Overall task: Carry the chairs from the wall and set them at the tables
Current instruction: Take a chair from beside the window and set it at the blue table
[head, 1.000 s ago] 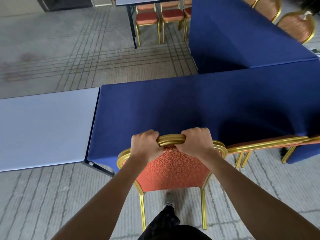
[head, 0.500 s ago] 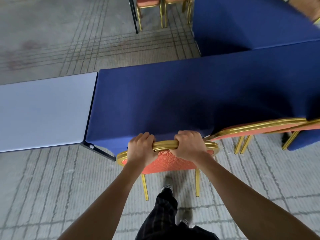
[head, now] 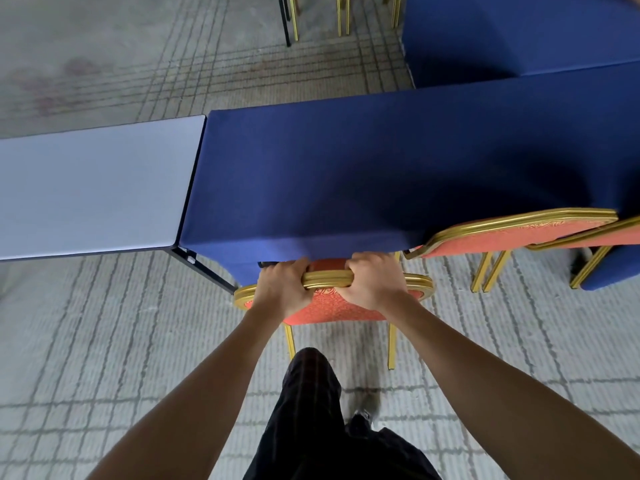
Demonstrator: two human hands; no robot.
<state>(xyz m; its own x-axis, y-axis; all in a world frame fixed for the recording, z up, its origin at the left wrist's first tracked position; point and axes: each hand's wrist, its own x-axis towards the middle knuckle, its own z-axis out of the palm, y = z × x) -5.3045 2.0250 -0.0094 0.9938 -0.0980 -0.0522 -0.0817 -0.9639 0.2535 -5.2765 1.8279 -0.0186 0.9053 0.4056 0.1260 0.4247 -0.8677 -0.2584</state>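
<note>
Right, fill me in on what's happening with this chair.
A person grips the gold top rail of a red chair with left hand and right hand. It is at the blue-clothed table, seat reaching under the cloth's edge. A matching chair sits at that table to the right; a bare grey table adjoins on the left.

Near chair (head: 329, 310): frame of glossy, ribbed gold-coloured metal; back covered in orange-red cloth with a scroll pattern. Right chair (head: 519, 233): same finish. Tablecloth (head: 381, 168): smooth, matt blue cloth. Bare tabletop (head: 93, 188), left: smooth, pale, faint sheen. Table leg (head: 204, 270): black metal. Floor (head: 104, 358): rough grey carpet.
</note>
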